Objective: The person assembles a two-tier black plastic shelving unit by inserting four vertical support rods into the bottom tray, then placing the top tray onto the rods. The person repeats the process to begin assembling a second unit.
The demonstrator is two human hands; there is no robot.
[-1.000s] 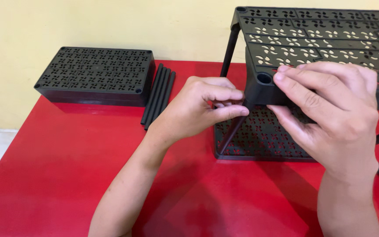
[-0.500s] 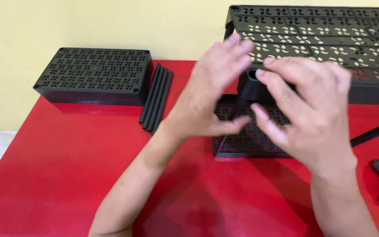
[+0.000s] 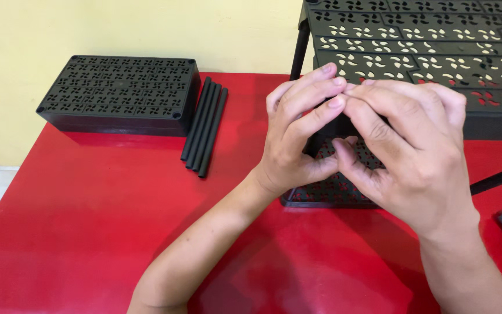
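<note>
Red tabletop (image 3: 88,221) under me — my left hand (image 3: 297,139) and right hand (image 3: 413,157) both curl closed around the black shelf rack's (image 3: 413,52) corner at two o'clock; loose tubes (image 3: 205,128) at ten.

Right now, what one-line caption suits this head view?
Left hand and right hand meet at the front corner of a black perforated plastic shelf rack on a red table.
</note>
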